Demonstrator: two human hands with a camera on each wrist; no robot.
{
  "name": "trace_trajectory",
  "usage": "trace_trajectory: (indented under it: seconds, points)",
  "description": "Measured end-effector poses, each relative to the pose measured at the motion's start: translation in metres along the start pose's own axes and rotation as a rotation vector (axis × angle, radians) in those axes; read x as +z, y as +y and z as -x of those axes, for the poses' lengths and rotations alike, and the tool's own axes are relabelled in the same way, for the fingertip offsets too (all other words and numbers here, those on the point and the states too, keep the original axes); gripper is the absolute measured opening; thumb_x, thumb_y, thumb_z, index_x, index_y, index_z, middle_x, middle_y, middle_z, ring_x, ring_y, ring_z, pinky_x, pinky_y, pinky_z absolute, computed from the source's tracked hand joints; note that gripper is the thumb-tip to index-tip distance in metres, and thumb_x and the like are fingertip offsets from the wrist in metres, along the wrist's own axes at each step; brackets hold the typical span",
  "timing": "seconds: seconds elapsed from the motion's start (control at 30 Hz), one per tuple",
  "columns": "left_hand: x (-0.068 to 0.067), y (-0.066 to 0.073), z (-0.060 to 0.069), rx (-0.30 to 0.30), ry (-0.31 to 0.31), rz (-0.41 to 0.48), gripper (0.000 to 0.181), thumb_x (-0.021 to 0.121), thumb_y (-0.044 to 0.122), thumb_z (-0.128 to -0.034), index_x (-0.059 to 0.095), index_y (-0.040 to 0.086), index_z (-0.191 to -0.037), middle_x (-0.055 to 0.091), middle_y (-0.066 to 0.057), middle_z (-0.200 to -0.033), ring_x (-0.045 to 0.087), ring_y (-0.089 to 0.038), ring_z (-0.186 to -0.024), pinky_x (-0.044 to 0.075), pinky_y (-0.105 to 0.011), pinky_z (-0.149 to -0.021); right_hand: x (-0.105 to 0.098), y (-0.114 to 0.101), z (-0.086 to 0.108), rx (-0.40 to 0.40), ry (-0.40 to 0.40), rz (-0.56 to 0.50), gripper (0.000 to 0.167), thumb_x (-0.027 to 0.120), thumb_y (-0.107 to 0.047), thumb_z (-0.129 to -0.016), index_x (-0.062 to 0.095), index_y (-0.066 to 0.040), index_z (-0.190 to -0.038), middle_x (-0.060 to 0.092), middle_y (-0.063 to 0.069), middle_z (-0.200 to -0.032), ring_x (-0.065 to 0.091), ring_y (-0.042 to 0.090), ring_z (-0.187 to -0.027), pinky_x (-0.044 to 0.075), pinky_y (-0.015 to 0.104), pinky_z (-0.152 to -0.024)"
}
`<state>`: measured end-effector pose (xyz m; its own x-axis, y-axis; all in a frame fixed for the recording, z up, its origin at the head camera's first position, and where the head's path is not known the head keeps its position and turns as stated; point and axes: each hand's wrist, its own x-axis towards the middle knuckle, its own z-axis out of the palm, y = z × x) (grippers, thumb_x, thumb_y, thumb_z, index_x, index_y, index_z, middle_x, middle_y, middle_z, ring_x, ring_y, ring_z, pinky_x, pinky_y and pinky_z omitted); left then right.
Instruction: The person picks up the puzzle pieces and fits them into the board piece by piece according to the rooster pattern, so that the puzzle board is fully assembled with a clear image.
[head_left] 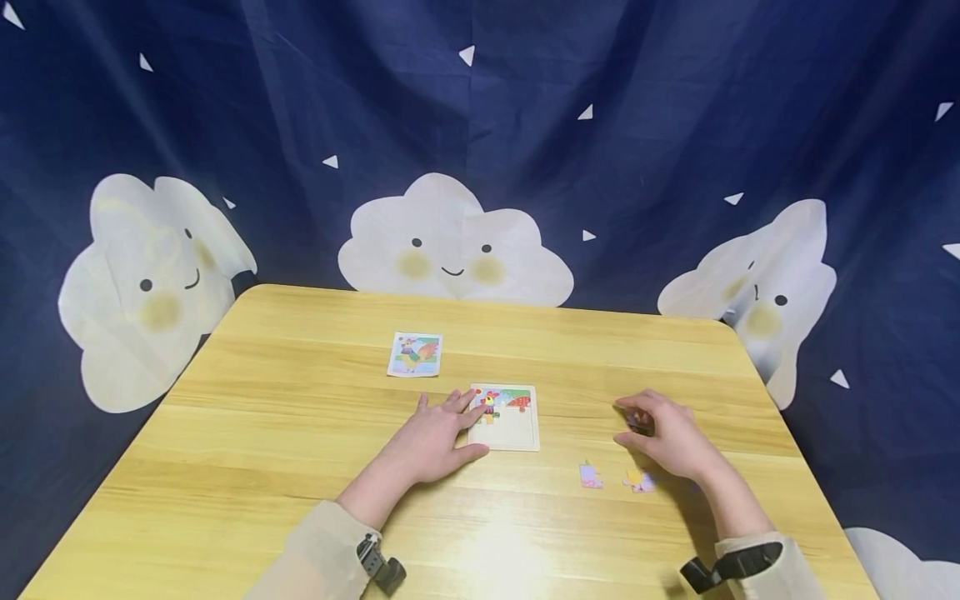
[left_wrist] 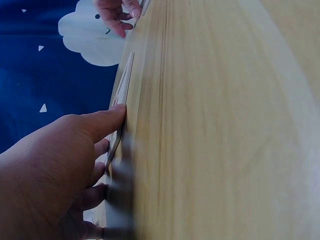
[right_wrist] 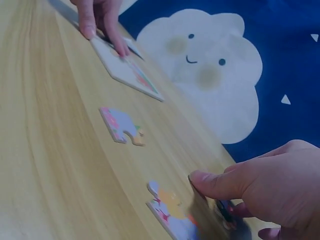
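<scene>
In the head view, my left hand rests at the left side of a small jigsaw board, thumb by its lower left corner and a finger lying over its picture. The board's upper part and left side hold joined pieces with a bird's head; bare tray shows below. My right hand arches low over the table, thumb and forefinger apart. Beneath its fingers is a dark, shadowed puzzle piece, partly hidden. Nearer me lie a lilac puzzle piece and some yellow and lilac pieces.
A printed picture card of a bird lies behind the board to the left. The wooden table ends at a dark blue curtain with white clouds. Bands with small devices sit on both wrists.
</scene>
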<state>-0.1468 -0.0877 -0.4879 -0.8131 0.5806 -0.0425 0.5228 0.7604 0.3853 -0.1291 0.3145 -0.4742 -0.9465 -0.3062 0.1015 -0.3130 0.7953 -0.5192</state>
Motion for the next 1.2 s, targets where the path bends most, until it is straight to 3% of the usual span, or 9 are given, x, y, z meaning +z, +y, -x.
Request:
trace_trajectory:
  seconds: [0.17,0.4,0.57,0.7,0.83,1.2]
  points:
    - [-0.001,0.001,0.001,0.001,0.005,0.001,0.071,0.062,0.058,-0.1022,0.053,0.016,-0.158,0.034,-0.009,-0.169,0.034,-0.037,-0.154,0.017,-0.076,-0.117,-0.005,0.006,0.003,0.028,0.016,0.010,0.040,0.086,-0.022,-0.091,0.074,-0.003,-0.124,0.063,-0.001,-0.099,0.052,0.016,-0.082,0.034,0.044,-0.080]
    - [0.000,0.001,0.001,-0.002,0.004,0.000,0.071,0.062,0.058,-0.1023,0.052,0.016,-0.159,0.034,-0.008,-0.169,0.034,-0.036,-0.154,0.017,-0.076,-0.118,-0.006,0.012,0.006,0.112,-0.008,-0.021,0.023,0.084,-0.023,-0.093,0.074,-0.011,-0.108,0.061,-0.003,-0.094,0.052,0.018,-0.080,0.029,0.044,-0.080]
    - [0.000,0.001,0.001,-0.001,0.007,0.000,0.071,0.062,0.057,-0.1025,0.053,0.015,-0.158,0.035,-0.009,-0.169,0.034,-0.037,-0.154,0.017,-0.076,-0.117,-0.005,0.014,0.006,0.130,-0.009,-0.031,0.024,0.085,-0.022,-0.093,0.068,-0.010,-0.104,0.061,-0.002,-0.093,0.052,0.017,-0.079,0.036,0.040,-0.079]
    - [0.000,0.001,0.002,0.000,0.008,-0.004,0.071,0.061,0.058,-0.1026,0.052,0.015,-0.158,0.034,-0.009,-0.169,0.034,-0.037,-0.154,0.017,-0.076,-0.117,-0.004,0.014,0.006,0.147,-0.019,-0.075,0.030,0.085,-0.018,-0.093,0.065,-0.005,-0.112,0.061,0.002,-0.095,0.054,0.018,-0.079,0.046,0.029,-0.067]
    - [-0.001,0.002,0.002,0.004,0.011,-0.006,0.071,0.060,0.058,-0.1029,0.052,0.015,-0.159,0.034,-0.009,-0.169,0.035,-0.036,-0.154,0.018,-0.077,-0.117,-0.002,0.015,0.005,0.151,-0.019,-0.088,0.037,0.084,-0.019,-0.093,0.066,-0.001,-0.120,0.059,0.003,-0.095,0.054,0.018,-0.079,0.046,0.028,-0.066]
    - [-0.001,0.002,0.002,0.001,0.006,-0.006,0.072,0.060,0.059,-0.1030,0.051,0.015,-0.159,0.034,-0.009,-0.170,0.034,-0.036,-0.154,0.017,-0.077,-0.117,0.001,0.016,0.006,0.117,0.028,-0.077,0.030,0.089,-0.020,-0.088,0.069,-0.008,-0.107,0.060,-0.001,-0.084,0.054,0.015,-0.072,0.046,0.028,-0.063]
